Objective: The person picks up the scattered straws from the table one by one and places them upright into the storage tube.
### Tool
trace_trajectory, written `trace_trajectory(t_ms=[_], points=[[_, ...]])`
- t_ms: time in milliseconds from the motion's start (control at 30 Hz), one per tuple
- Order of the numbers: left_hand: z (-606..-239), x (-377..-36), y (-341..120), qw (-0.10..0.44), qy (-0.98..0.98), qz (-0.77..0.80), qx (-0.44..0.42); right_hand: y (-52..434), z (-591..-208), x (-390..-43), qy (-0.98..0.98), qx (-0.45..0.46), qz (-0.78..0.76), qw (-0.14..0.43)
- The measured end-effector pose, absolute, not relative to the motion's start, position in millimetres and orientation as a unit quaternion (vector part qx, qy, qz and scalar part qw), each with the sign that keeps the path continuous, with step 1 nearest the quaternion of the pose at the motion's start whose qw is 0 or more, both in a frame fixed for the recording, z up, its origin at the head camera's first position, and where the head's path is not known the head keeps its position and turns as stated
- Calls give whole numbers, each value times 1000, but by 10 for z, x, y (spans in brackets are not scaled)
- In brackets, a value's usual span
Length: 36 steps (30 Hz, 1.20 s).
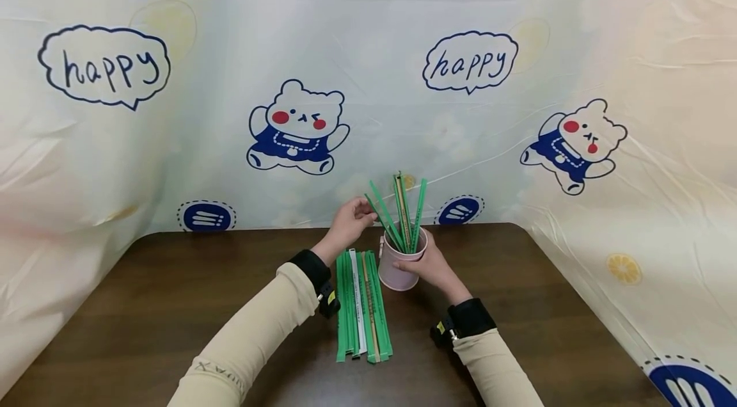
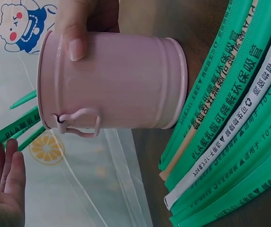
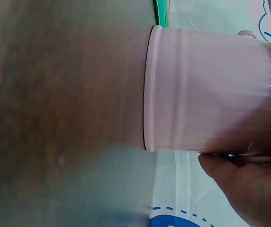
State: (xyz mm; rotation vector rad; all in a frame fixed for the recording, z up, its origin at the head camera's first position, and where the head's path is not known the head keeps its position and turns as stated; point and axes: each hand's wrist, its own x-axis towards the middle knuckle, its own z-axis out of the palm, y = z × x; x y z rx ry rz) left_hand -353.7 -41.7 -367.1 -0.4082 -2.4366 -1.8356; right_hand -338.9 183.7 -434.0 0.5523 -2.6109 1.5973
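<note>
A pink metal cup stands on the dark wooden table with several green wrapped straws upright in it. My right hand grips the cup from its right side, thumb over the rim. My left hand hovers at the leftmost straw's upper end, fingers fairly straight; whether it touches is unclear. A flat bundle of wrapped straws, mostly green with a white one, lies just left of the cup.
A plastic cloth printed with bears and "happy" bubbles hangs behind the table and drapes along both sides. Bare table surface stretches to the left and right of my arms. Black wrist bands sit on both sleeves.
</note>
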Motion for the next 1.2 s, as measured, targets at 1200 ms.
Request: trace_trajectory(t_ms=[1200], points=[[-3922,-3433,-956,-86,-902,-419,-55,1817,-4362,-3396,-844,143,518,1]])
